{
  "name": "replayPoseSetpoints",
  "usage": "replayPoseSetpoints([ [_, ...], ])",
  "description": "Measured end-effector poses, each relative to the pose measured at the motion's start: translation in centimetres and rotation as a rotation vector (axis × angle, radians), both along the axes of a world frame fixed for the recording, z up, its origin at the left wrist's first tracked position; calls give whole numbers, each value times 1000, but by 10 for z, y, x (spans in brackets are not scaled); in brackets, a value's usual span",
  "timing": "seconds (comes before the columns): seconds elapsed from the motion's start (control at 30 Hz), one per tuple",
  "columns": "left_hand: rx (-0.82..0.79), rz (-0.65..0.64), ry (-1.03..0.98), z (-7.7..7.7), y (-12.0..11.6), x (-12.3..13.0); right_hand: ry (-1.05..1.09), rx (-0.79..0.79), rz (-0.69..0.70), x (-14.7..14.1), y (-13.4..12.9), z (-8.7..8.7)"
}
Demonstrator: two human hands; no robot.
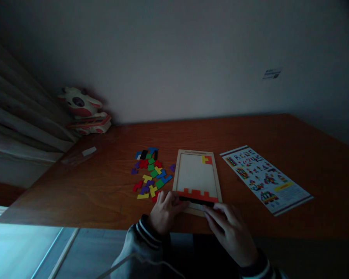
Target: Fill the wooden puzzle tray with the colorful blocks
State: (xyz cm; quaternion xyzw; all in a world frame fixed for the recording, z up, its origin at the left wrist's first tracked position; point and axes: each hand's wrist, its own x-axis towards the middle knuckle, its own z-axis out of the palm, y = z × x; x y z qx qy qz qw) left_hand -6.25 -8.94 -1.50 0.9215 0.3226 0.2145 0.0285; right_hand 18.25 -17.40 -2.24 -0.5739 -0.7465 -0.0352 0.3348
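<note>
Though left hand and right hand touch black pieces — their grip is unclear.

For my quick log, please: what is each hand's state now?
Left hand: partly curled at left end of the black strip; grip unclear.
Right hand: partly curled at strip's right end; grip unclear.

Dim, bluish light leaves the wall grey, with pale glare on the floor at lower left.
</note>
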Motion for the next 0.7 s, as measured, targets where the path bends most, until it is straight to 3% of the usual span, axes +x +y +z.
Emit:
replayPoseSetpoints([
  [0.2,51,42,13,-3,-2,0,-71,29,-2,-1,-2,-1],
  [0.4,59,24,-7,-2,-2,0,-202,-15,117,-5,0,5],
  [0.57,35,17,-26,3,-1,1,-165,-28,132,-6,1,7],
  [0.7,40,-16,-169,9,0,0,-58,30,101,-5,0,6],
])
